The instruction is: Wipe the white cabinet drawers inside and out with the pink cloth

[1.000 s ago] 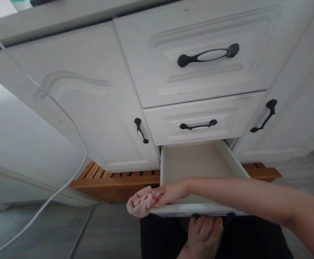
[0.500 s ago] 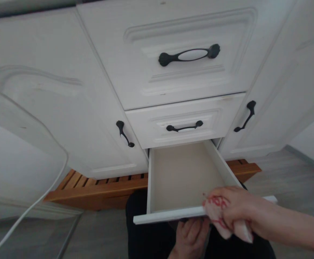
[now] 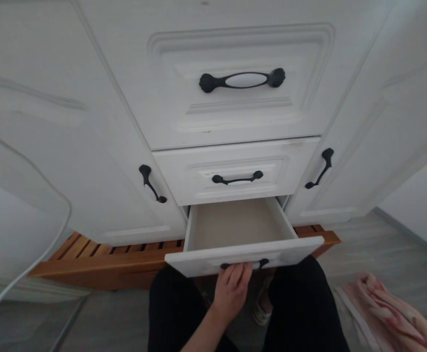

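Lower centre: left hand (image 3: 231, 287) is hooking white panelled drawer's (image 3: 194, 261) black curved handle (image 3: 263, 263).
Overpulling could be bumping black-trousered knees (image 3: 296, 283); right hand (image 3: 400, 307), lower right, is clutching pink-white cloth (image 3: 373, 313).

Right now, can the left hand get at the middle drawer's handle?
Looks like yes. The left hand would first have to let go of the open drawer's handle, then reach up over the open drawer. Nothing visible covers the middle drawer's handle.

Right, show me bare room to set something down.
Free: the drawer where visible, between its sides; the floor between wooden rack, grey strip and left leg. Crowded: the handle, gripped by the left hand; lower right, the cloth.
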`<state>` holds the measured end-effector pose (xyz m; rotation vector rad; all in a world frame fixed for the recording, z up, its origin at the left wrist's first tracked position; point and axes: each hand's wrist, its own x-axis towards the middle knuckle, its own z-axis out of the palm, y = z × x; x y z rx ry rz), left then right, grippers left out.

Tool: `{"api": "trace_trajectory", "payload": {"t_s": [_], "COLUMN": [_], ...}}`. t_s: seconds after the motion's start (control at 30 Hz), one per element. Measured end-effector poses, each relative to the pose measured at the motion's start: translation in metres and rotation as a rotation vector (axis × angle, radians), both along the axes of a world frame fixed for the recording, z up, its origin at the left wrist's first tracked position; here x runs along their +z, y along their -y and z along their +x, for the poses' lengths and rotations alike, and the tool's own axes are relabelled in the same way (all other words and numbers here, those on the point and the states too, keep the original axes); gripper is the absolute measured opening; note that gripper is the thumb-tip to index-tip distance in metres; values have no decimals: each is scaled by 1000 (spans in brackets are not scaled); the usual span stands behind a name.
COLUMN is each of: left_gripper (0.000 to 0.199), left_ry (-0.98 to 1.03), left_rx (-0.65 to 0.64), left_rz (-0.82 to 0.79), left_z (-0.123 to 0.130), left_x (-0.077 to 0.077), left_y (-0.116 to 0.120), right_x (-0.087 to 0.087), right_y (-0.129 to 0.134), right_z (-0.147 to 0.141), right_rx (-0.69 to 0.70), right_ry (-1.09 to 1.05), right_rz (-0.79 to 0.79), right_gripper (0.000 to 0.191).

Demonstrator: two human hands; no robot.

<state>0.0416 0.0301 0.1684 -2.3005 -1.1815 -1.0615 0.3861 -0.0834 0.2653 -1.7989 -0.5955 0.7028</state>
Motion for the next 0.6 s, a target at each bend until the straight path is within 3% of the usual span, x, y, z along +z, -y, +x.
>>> {"api": "trace_trajectory", "payload": {"t_s": [0.17,0.33,0.47,0.6], "left_gripper": [60,69,69,68], "left_ry": [-117,-169,-151,-114], "left_rx": [46,62,61,68], "left_rz": [-160,-333,-347,-298], "left_z": [-3,-3,1,1], "left_x": [21,38,43,34], "left_y": [-63,-107,-116,-92], "right_x": [-5,-6,-11,2], "right_y": [-21,-41,-51,-83], "right_z": [-51,-73,-84,-103], "right_rx": [27,104,152,113], "right_ry": [-172,-161,-120,-65], "right_rz": [-45,39,73,272], "right_gripper": [94,83,77,75]}}
